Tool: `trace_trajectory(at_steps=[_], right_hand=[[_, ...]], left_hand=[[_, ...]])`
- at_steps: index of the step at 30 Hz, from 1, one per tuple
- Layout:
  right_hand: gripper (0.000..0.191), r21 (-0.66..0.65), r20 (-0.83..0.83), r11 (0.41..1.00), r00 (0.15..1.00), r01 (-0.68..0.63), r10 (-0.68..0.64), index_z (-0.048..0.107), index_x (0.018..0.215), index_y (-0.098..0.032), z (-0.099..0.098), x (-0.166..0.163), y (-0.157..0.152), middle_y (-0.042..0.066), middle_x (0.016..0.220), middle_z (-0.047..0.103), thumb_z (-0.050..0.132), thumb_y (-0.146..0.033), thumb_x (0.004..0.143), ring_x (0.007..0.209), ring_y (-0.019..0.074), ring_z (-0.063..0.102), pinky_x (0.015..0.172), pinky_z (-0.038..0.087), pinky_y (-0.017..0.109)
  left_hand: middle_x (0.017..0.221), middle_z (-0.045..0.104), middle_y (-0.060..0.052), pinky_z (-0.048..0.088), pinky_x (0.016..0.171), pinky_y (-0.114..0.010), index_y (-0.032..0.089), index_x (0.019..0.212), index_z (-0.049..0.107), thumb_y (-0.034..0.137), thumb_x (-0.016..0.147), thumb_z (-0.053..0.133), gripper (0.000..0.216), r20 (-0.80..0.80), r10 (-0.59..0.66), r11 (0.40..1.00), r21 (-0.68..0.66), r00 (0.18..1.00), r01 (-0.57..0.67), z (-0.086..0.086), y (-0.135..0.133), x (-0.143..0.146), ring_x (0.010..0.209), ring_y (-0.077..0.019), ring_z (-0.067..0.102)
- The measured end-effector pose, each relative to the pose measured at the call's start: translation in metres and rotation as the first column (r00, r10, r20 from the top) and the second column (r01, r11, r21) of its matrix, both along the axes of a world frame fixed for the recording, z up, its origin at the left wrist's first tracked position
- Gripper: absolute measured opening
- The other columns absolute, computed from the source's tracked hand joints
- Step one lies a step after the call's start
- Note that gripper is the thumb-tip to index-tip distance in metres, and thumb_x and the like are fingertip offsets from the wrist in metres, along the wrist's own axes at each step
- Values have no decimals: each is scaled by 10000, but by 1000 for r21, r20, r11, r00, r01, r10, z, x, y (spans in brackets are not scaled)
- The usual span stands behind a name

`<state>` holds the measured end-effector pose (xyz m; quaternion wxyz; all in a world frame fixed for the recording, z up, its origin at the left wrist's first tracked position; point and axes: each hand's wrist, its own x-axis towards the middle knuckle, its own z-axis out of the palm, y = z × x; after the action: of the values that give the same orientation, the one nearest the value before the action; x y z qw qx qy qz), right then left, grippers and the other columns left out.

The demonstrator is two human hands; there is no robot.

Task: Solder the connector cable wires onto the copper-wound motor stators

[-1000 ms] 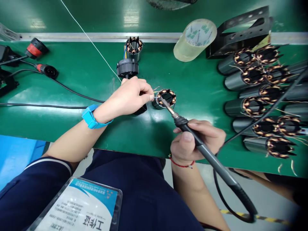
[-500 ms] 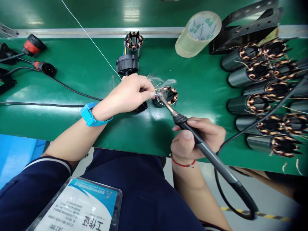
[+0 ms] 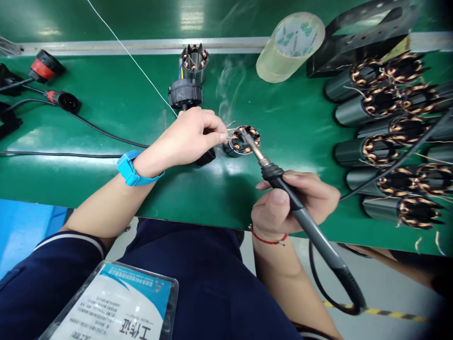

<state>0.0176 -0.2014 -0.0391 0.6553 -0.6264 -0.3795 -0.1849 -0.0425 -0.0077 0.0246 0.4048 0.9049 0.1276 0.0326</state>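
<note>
My right hand (image 3: pixel 293 203) grips a soldering iron (image 3: pixel 311 229) by its dark handle. The iron's metal tip is over the wound motor stator (image 3: pixel 235 150), above its copper coils. Beside that stator's left rim, my left hand (image 3: pixel 198 134) is closed in a pinch on a thin wire (image 3: pixel 229 137). A long pale strand (image 3: pixel 130 55), like solder wire, runs from the upper left down to behind this hand. A black round cap (image 3: pixel 184 93) lies just above my left hand, and another black part (image 3: pixel 205 157) is partly hidden beneath it.
A second stator (image 3: pixel 194 63) with coloured wires stands behind the cap. Several stators (image 3: pixel 384 150) lie in rows at the right, crossed by the iron's cord. A tape roll (image 3: pixel 290 47) and black metal bracket (image 3: pixel 357 38) are at the back. Cabled connectors (image 3: pixel 65 100) lie left.
The soldering iron has shifted right, its tip moving off the stator's left rim toward the middle. Smoke now rises higher above the stator. My left hand keeps its pinch.
</note>
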Motion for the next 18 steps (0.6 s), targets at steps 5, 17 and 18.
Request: trace_trajectory(at_steps=[5,17,18], right_hand=[[146,-61,-34,997,998,-52,50,589,967,-229,1,-4,-2,-16,677,458,569,-315,850,512,131,509,418,429,289],[154,-63,-6,998,1000,-30,29,592,982,-217,3,-4,-2,-7,693,486,571,-297,852,539,139,523,443,448,300],[162,-73,3,997,1000,-11,11,587,996,-224,4,-4,-3,-7,701,483,567,-307,859,549,140,524,448,455,299]], left_hand=[[714,595,-14,471,801,-379,152,753,674,230,858,568,168,-3,-1,1000,-1,1000,1,0,0,1,745,-164,587],[738,619,-20,474,805,-378,160,737,672,242,844,579,163,29,16,1000,-7,999,-16,-3,0,0,779,-174,589],[730,618,-18,473,803,-373,158,732,673,234,838,584,157,28,19,1000,-10,999,-19,-3,0,0,772,-170,588]])
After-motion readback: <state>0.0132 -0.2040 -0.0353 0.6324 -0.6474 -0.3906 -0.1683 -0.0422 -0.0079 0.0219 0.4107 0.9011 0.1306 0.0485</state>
